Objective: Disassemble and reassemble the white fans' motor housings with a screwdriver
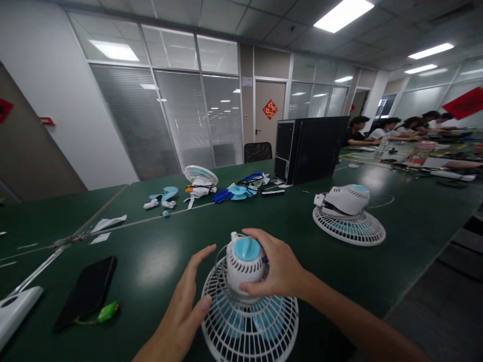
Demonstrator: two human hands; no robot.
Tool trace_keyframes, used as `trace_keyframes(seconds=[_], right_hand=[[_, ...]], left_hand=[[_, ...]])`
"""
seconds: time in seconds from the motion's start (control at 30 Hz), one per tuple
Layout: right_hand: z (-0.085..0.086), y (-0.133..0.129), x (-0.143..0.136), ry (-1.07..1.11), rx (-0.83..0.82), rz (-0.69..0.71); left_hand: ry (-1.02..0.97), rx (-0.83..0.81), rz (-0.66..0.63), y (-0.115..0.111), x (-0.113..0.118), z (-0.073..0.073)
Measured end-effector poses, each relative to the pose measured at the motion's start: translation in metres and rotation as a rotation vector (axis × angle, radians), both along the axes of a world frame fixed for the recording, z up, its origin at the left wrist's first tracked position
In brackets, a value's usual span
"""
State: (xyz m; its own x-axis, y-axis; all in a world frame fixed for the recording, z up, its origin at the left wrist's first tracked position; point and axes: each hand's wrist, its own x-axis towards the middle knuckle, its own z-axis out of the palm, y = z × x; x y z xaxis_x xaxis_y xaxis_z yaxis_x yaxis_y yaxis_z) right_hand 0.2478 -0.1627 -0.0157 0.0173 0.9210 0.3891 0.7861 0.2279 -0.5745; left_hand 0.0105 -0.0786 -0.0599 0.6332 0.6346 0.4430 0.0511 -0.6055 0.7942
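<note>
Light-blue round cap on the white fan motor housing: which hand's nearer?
Right. The right hand curls around the housing beside the cap; the left hand is open, farther off to the left.

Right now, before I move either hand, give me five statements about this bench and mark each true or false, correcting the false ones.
1. The right hand grips the white motor housing. True.
2. The left hand is clenched around the light blue cap. False: the left hand is open, beside the motor housing, and the light blue cap is on top of that housing.
3. A black computer case stands on the green table. True.
4. The black phone lies on the picture's right side. False: it lies on the left.
5. A green charm lies near the phone. True.
</note>
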Motion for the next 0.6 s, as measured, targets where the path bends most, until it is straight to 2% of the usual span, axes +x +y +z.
trace_keyframes(seconds=[0.17,0.33,0.47,0.6], right_hand=[[-0.001,-0.019,0.044,-0.066,-0.036,-0.253],[-0.003,-0.039,0.095,-0.140,-0.054,-0.557],[-0.008,-0.049,0.137,-0.193,-0.034,-0.790],[-0.013,-0.054,0.160,-0.191,-0.009,-0.876]], left_hand=[[0.147,0.110,-0.052,0.007,0.000,-0.014],[0.278,0.156,-0.067,0.002,0.006,-0.024],[0.422,0.121,-0.093,-0.001,0.012,-0.021],[0.416,0.099,-0.107,0.001,0.034,-0.009]])
